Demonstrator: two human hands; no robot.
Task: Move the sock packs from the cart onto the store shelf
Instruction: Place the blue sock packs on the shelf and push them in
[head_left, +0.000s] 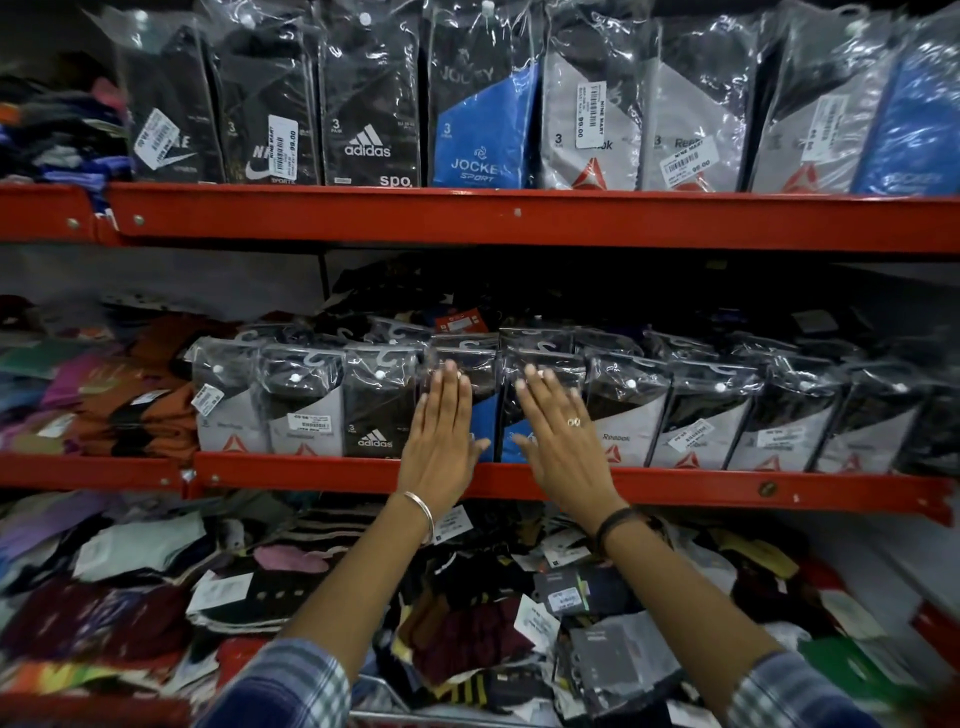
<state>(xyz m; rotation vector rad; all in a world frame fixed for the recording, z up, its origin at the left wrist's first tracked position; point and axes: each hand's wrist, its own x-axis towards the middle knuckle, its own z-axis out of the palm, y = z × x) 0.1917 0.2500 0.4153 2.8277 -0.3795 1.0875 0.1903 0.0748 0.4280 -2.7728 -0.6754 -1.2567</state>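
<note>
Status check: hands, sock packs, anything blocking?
Left hand and right hand open, flat against blue sock packs on middle shelf. Packs upright in a full row. Nothing blocking.

I see upright clear-wrapped sock packs filling the red metal middle shelf edge to edge; dark clearance remains above them.

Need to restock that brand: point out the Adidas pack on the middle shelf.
The Adidas pack stands in the middle shelf's front row, just left of the left hand.
</note>
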